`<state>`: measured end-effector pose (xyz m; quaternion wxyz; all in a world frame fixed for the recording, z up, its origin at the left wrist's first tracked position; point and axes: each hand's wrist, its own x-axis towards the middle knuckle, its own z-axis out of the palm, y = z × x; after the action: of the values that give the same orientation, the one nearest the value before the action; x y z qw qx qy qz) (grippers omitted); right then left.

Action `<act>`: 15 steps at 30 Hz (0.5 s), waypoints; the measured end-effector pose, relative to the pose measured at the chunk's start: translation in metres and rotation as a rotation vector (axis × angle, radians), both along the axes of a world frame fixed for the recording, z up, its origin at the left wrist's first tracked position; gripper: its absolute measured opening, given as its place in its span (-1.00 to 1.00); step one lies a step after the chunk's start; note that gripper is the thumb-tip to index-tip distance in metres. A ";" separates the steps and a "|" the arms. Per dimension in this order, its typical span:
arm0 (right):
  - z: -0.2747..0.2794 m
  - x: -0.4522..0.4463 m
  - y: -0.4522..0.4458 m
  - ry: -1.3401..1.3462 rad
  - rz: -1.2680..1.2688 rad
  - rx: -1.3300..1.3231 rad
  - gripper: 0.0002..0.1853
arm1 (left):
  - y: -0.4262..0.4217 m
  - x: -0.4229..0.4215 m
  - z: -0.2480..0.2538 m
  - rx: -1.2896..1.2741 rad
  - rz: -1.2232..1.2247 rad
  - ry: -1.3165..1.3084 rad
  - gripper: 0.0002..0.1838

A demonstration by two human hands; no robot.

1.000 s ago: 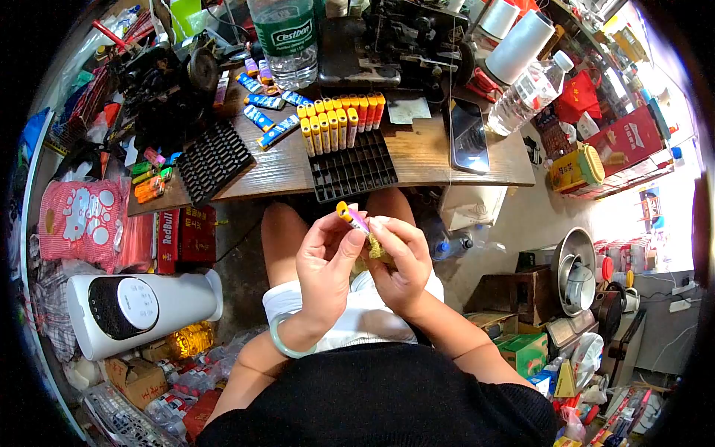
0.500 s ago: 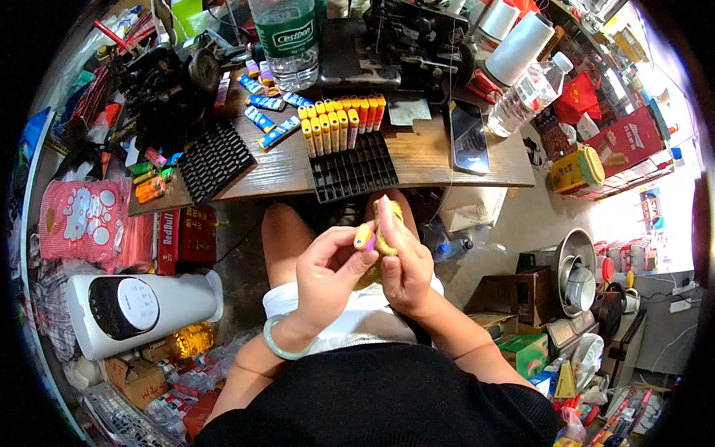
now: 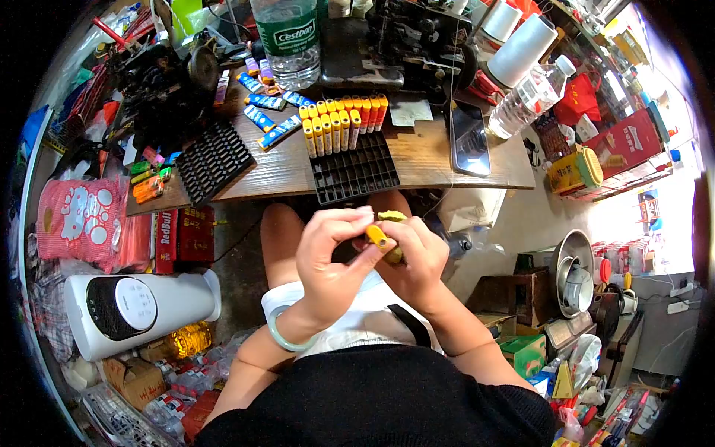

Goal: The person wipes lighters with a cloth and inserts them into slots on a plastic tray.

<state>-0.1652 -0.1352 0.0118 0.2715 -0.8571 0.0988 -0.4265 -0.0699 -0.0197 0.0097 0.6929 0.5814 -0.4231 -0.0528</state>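
My left hand (image 3: 326, 249) pinches a yellow lighter (image 3: 377, 237) between thumb and fingers, over my lap. The lighter is tilted, with one end facing down and right. My right hand (image 3: 418, 257) is closed around a yellow-green cloth (image 3: 392, 216), close against the lighter. Fingers hide much of both things. Just beyond, at the table's front edge, lies a black compartment tray (image 3: 357, 175). Its back rows hold several upright yellow lighters (image 3: 328, 134) and several red-orange ones (image 3: 372, 112); the front compartments show no lighters.
On the wooden table (image 3: 424, 156) lie blue lighters (image 3: 279, 132), a second black tray (image 3: 212, 164), a phone (image 3: 470, 138) and a large water bottle (image 3: 287, 45). Behind stands a dark machine (image 3: 417, 45). A clear bottle (image 3: 532, 97) and thread cones (image 3: 521, 52) are at right.
The lighter has turned and tilted toward the lower right. My right hand's outstretched fingers have curled in, and more of the cloth is covered. The tray has not moved.
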 end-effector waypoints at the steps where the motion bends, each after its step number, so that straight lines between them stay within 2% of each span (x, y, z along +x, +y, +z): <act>1: 0.000 0.001 -0.004 0.006 -0.002 -0.055 -0.67 | -0.001 0.003 0.001 0.038 0.026 -0.169 -0.60; 5: 0.002 0.005 -0.012 0.071 0.000 -0.120 -0.67 | -0.009 0.001 0.005 0.028 0.047 -0.126 -0.55; 6: 0.012 0.010 -0.013 0.046 0.000 -0.060 -0.71 | -0.010 0.002 0.012 0.062 0.078 -0.083 -0.52; 9: 0.017 0.027 -0.027 0.100 -0.218 0.150 -0.77 | -0.011 0.013 0.009 0.194 0.226 -0.326 -0.52; 11: 0.021 0.043 -0.044 0.082 -0.243 0.247 -0.74 | -0.011 0.018 -0.005 0.416 0.350 -0.526 -0.58; 12: 0.016 0.051 -0.055 0.088 -0.231 0.301 -0.74 | -0.012 0.018 -0.010 0.463 0.355 -0.517 -0.59; 15: 0.019 0.071 -0.062 0.194 -0.323 0.135 -0.69 | -0.016 0.019 -0.026 0.518 0.364 -0.526 -0.61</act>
<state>-0.0944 -0.1968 0.0307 0.2457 -0.8470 0.2891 -0.3722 -0.0512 -0.0354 -0.0163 0.3899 0.7956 -0.4490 0.1162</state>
